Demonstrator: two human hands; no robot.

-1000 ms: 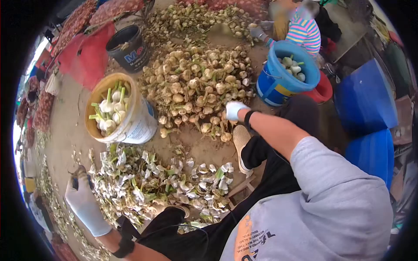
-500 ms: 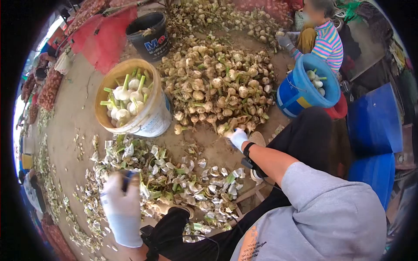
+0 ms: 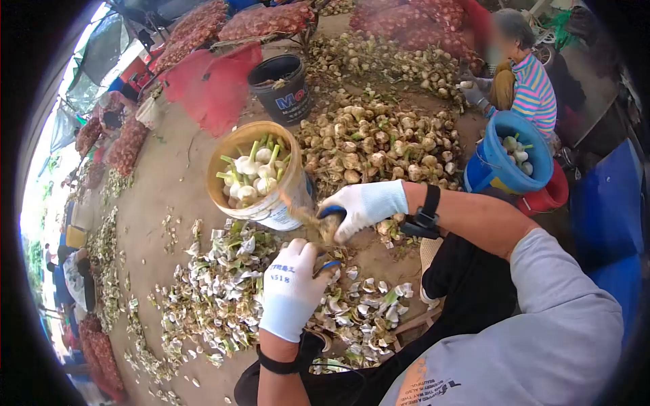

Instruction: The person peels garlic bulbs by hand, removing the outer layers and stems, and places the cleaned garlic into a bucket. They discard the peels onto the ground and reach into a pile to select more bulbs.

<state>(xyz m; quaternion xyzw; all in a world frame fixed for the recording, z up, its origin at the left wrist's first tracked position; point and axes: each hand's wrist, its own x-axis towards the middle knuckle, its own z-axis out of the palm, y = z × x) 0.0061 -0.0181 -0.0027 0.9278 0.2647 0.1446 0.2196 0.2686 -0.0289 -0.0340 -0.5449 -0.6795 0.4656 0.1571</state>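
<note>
My right hand (image 3: 362, 208), in a white glove with blue on the finger side, is closed around a brownish garlic bulb (image 3: 326, 229) with dry, blurred stalk or skin trailing left. Just below it, my left hand (image 3: 292, 277), gloved the same way, has its fingers curled. What it holds, if anything, is hidden. Beyond my hands lies a heap of unpeeled garlic bulbs (image 3: 386, 139). To the left of the heap, a cream bucket (image 3: 220, 159) holds peeled white garlic (image 3: 254, 172) with cut green stems. Beneath my hands, peeled skins and leaves (image 3: 223, 291) cover the ground.
A black bucket (image 3: 281, 91) stands behind the cream one. At right are a blue bucket (image 3: 481, 169) with some white garlic and a red basin (image 3: 552, 193). A person in a striped top (image 3: 531, 88) crouches beyond. Red net sacks (image 3: 267, 24) line the back.
My right hand has come from the heap's near edge to the left with a garlic bulb. My left hand has moved right, close to it. The view has shifted, showing more background.
</note>
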